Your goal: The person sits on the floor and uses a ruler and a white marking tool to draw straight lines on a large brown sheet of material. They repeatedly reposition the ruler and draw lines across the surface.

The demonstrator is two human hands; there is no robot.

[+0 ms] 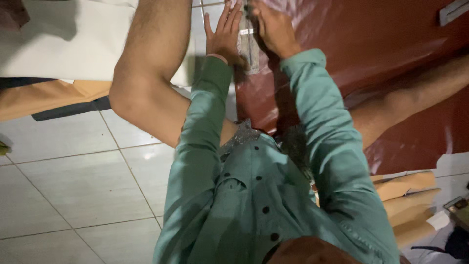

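A clear ruler lies flat along the edge of a dark red sheet spread on the tiled floor. The left hand lies palm down just left of the ruler, fingers stretched out flat and close together, gripping nothing. The right hand presses down on the ruler's right side, fingers bent over it; whether they pinch anything cannot be told. Both arms wear green sleeves. A bare knee rises at the left, over a white sheet. Tan rolls lie at the lower right.
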